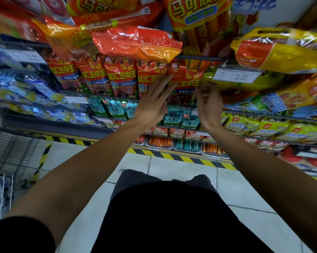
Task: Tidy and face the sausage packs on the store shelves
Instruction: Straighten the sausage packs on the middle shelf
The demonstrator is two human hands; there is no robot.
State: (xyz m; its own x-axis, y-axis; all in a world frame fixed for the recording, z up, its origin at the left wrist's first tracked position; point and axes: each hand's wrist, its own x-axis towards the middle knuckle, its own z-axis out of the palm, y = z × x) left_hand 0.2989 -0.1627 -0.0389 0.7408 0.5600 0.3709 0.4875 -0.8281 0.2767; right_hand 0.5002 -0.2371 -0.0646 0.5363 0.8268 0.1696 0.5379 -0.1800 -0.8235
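Note:
A row of red sausage packs (121,77) stands upright on a middle wire shelf. My left hand (154,99) has straight fingers laid flat against the left side of the rightmost red pack (186,79). My right hand (208,105) is at that pack's right edge, fingers slightly bent and blurred; whether it grips the pack is unclear. Above, an orange-red pack (135,42) lies tilted over the upper shelf's front rail.
A yellow pack (285,50) overhangs the upper shelf at right, above a price tag (236,74). Teal packs (115,108) and yellow-green packs (272,127) fill lower shelves. Blue packs (26,92) sit left. A wire basket (9,152) stands on the tiled floor (172,167).

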